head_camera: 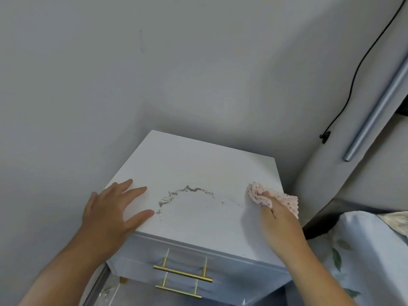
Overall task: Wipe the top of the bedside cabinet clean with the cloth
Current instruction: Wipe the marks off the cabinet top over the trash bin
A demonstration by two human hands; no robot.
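The white bedside cabinet stands in a corner below me, its flat top facing up. An arc of grey dirt lies across the front middle of the top. My right hand presses a bunched pink dotted cloth onto the top near its right edge, just right of the dirt. My left hand rests flat on the front left corner, fingers spread, holding nothing.
Grey walls close in behind and to the left. Two drawers with gold bar handles face me. A bed with floral bedding and a grey headboard sits close on the right; a black cable hangs down it.
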